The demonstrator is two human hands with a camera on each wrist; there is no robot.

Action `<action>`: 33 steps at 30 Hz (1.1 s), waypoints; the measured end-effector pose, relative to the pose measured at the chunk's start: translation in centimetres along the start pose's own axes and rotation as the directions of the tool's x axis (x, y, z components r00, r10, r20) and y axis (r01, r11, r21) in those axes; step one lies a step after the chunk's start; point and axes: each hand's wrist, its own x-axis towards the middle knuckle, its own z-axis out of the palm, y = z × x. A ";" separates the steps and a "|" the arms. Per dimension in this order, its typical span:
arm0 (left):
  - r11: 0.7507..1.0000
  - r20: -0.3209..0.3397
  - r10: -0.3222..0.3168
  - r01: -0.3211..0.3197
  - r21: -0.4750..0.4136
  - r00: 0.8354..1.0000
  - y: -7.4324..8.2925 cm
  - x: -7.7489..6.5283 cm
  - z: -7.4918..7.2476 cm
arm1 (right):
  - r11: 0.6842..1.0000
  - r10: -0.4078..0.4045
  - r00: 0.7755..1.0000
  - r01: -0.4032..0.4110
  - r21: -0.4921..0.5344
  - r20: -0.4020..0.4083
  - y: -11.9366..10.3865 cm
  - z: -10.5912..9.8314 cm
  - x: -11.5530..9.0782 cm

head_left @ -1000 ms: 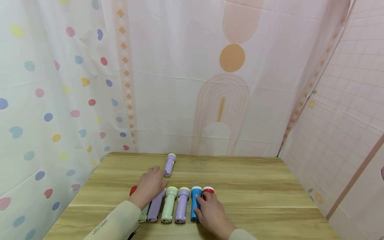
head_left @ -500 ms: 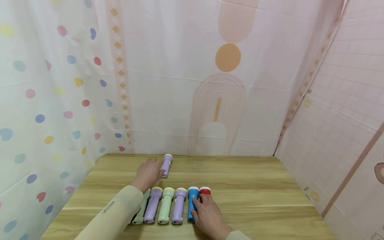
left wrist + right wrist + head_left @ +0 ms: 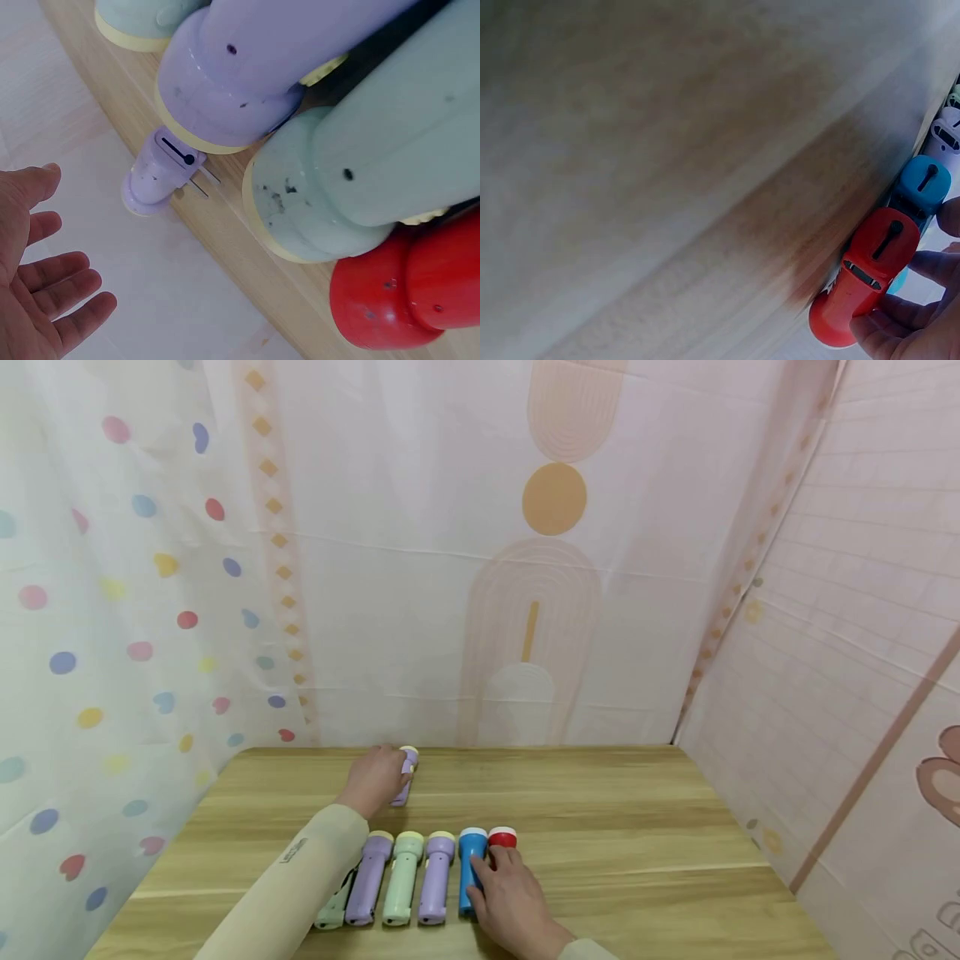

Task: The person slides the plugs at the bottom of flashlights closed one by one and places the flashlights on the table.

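My left hand [image 3: 373, 778] is at a lone purple flashlight [image 3: 408, 758] near the table's far edge. From the head it partly covers that flashlight; in the left wrist view its fingers are spread and apart from it. My right hand [image 3: 513, 897] rests on the right end of a flashlight row, touching a blue flashlight [image 3: 472, 843] and a red flashlight [image 3: 859, 289]. Further left in the row lie a purple flashlight [image 3: 435, 881], a light green one, another purple one and a grey-green flashlight [image 3: 334, 908]. Another red flashlight [image 3: 382, 292] at the left end is hidden under my sleeve in the head view.
The wood-grain table [image 3: 615, 843] ends at a patterned curtain [image 3: 420, 610] behind it. More curtains hang on the left, with coloured dots, and on the right. My left forearm [image 3: 300, 877] passes over the row's left end.
My left hand has moved forward from beside the lone purple flashlight to partly over it. My right hand stays on the blue and red flashlights. The head view has turned slightly right.
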 end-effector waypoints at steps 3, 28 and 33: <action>1.000 0.037 -0.012 0.011 0.013 0.999 -0.3 0.4 0.3 | 1.000 0.002 1.000 -0.002 -0.002 0.007 -0.2 0.0 0.0; 0.999 0.024 -0.038 0.038 0.023 0.999 -0.6 3.6 4.8 | 1.000 0.017 0.998 -0.018 0.020 0.052 -0.1 0.0 0.3; 0.997 0.061 -0.073 0.074 -0.015 0.995 -0.3 3.6 5.1 | 1.000 0.023 0.999 -0.024 0.009 0.046 0.2 0.0 0.3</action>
